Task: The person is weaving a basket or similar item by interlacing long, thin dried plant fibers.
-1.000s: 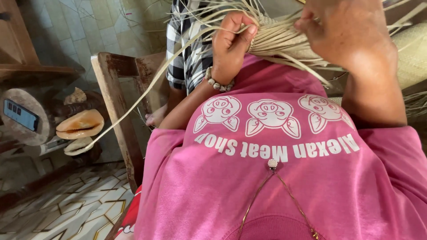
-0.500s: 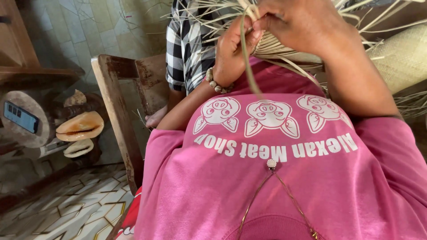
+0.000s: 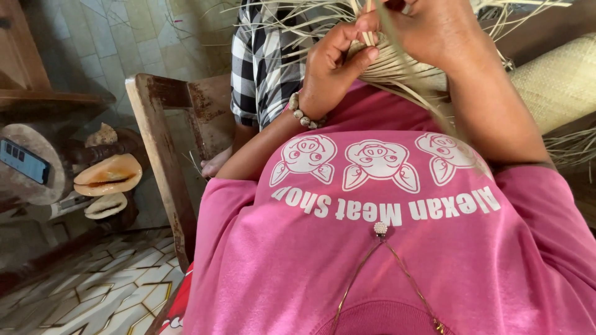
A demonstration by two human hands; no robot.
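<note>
Straw strips (image 3: 397, 68) fan out at the top centre of the frame. My left hand (image 3: 332, 68) pinches them, fingers together. My right hand (image 3: 434, 31) clamps strands too.

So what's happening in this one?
A person in a pink shirt works pale straw strips with both hands held at chest height. The left hand pinches strips between thumb and fingers; the right hand grips others just above. A woven mat lies to the right, and someone in a checked shirt sits beyond.
</note>
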